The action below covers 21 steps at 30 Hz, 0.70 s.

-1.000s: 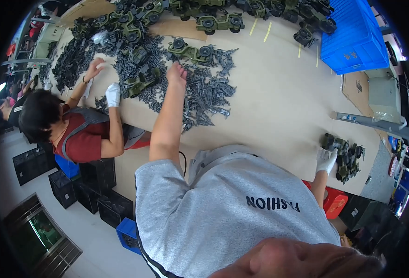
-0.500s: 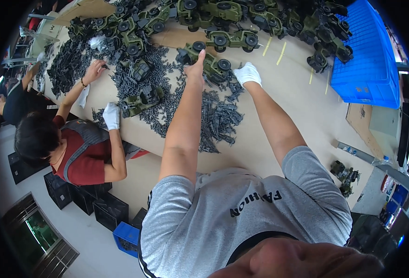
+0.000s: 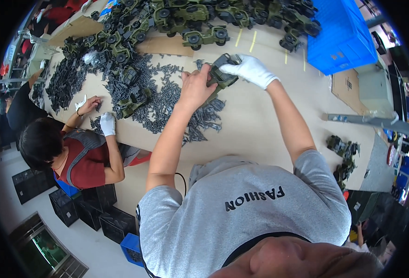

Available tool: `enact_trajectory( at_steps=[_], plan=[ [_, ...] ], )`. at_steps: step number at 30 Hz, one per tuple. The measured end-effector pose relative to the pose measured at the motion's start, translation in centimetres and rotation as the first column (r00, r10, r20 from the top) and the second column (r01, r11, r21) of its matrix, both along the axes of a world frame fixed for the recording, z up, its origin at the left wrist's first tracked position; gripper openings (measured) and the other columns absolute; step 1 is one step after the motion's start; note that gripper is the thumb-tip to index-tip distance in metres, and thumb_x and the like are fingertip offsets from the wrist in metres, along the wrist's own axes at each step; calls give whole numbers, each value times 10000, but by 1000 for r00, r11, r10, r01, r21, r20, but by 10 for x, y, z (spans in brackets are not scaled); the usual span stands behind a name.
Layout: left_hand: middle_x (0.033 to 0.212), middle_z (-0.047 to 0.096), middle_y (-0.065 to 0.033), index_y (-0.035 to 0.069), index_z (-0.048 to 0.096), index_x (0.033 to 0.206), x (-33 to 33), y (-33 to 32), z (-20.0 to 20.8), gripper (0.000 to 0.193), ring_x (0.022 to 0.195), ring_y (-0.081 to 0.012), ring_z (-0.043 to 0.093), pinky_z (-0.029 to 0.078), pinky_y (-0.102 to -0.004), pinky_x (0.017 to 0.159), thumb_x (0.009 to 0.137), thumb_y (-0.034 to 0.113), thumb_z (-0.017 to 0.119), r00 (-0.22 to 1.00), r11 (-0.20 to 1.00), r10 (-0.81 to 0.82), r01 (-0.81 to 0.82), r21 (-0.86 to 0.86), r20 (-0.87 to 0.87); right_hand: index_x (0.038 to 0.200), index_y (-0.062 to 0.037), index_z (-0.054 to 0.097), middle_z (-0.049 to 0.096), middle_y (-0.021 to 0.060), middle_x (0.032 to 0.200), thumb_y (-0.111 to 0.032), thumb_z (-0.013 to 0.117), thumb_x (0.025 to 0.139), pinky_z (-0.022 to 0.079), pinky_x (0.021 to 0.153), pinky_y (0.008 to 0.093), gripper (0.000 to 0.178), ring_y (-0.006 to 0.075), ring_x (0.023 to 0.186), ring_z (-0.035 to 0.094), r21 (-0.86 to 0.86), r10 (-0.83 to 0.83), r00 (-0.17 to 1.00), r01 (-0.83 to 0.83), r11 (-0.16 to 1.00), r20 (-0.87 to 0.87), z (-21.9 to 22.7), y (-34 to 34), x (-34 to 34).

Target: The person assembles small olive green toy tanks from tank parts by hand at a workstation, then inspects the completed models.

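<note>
The white-gloved right hand [image 3: 251, 70] has now come onto the olive-green plastic toy jeep [image 3: 224, 78]. Half a second ago it was just beside the toy's right end, and a second ago it was at the near right of the table, by the dark green toy vehicles [image 3: 342, 155]. The jeep, which lay sideways across the table in the previous frame, is now turned so that its dark end points away from the person.

The bare left hand [image 3: 196, 87] has its fingers bent and partly closed against the jeep's left side. The right hand's thumb and fingers are narrowly parted and hold the jeep's far right part; the fingertips are partly hidden. Between the two hands, the jeep is over the right edge of the loose pile of small grey plastic parts [image 3: 167, 104]; whether it touches them cannot be told.

Beyond it, a row of olive-green toy jeeps [image 3: 207, 37] spans the far side of the pale beige table [image 3: 269, 120], with a blue plastic crate [image 3: 341, 41] at the far right. At left, a co-worker in a dark red shirt [image 3: 89, 169] has both hands near the grey parts.
</note>
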<state>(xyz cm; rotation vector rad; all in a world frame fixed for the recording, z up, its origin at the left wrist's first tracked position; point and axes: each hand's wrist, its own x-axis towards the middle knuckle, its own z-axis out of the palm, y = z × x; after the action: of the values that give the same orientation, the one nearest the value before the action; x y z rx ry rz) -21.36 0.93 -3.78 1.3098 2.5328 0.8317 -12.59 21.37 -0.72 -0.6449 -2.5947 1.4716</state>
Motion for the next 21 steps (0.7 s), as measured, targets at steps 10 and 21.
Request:
enact_trajectory(
  at_steps=[10, 21],
  plan=[
    [1174, 624, -142, 92, 478, 1286, 82, -32, 103, 617, 1104, -259, 592, 328, -452, 1044, 763, 235, 773, 932, 935, -349, 354, -37, 97, 1116, -105, 644, 639, 18, 836, -440, 627, 889, 451, 494, 267, 405, 111, 581, 537, -576, -102, 964, 230, 784, 245, 0, -42, 171],
    [1233, 621, -118, 12, 546, 1274, 205, -54, -3, 422, 1113, -202, 586, 477, -347, 964, 950, 264, 645, 305, 646, -387, -583, 492, 870, 882, -115, 555, 480, 20, 646, -685, 484, 918, 395, 467, 282, 575, 126, 485, 428, -828, -28, 969, 225, 514, 246, -27, -89, 270]
  ],
)
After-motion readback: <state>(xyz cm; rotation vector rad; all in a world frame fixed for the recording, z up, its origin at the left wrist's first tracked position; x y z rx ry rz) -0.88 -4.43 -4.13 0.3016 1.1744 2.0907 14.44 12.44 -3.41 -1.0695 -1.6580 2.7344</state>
